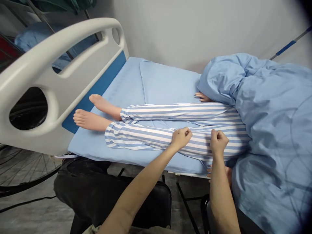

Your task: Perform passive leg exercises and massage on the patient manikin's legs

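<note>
My left hand [182, 137] is closed in a fist over the near leg of a pair of blue-and-white striped pajama trousers [143, 135], around the knee. Farther right, my right hand [218, 143] is also a fist, thumb side up, at the thigh of the same leg. No object shows in either fist. The trousers are worn by a lying figure with smooth, manikin-like bare feet [91, 121] pointing left. A blue quilt [273, 97] covers its upper body. One of the figure's hands [203, 97] pokes out beyond the far thigh; another is partly hidden behind my right forearm.
The figure lies on a bed with a light blue sheet [168, 81]. A white and blue footboard [80, 65] rises at the left, and a grey wall [182, 32] stands behind. Below are a black chair [156, 201] and a spoked wheel [29, 169].
</note>
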Motion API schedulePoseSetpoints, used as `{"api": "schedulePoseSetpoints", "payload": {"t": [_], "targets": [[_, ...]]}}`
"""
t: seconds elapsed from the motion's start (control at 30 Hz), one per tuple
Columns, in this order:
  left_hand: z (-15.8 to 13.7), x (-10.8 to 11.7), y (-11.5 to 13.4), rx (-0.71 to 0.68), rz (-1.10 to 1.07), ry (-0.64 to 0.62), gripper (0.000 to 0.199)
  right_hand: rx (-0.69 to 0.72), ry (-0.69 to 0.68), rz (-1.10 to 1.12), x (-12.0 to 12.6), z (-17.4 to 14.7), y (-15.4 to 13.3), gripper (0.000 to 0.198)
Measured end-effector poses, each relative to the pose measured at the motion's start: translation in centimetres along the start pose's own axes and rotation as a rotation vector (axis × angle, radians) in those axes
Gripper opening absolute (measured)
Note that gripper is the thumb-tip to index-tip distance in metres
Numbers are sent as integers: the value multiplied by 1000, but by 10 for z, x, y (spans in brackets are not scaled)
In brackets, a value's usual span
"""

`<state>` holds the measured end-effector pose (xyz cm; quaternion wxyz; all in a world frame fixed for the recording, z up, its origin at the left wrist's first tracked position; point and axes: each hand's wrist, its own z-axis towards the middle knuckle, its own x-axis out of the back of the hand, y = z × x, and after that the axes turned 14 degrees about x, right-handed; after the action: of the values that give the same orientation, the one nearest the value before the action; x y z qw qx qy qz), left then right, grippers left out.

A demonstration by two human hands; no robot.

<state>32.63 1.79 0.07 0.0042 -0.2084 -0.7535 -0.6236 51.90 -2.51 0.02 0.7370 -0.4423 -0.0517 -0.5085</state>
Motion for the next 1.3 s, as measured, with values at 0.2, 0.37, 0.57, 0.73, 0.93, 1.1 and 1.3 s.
{"api": "schedulePoseSetpoints", "payload": {"t": [0.2,0.37,0.57,0.73,0.93,1.1,1.3], "targets": [[25,55,3,75,-251,-3,14,-13,-1,-4,0,-1,2,46],[25,163,-18,-19,-116,115,16,-18,-10,-77,-1,-3,4,44],[4,230,-68,16,85,298,14,-21,-100,-89,-13,1,-8,42],[1,235,-87,-53,-100,256,12,72,-173,268,-72,2,-110,45],[0,238,-86,-52,-264,307,17,97,-325,690,-193,-32,-252,43],[7,235,-77,27,-621,441,18,-22,-373,713,-242,-65,-257,41],[18,199,-61,34,-853,486,15,-344,-315,907,-244,-56,-249,37]]}}
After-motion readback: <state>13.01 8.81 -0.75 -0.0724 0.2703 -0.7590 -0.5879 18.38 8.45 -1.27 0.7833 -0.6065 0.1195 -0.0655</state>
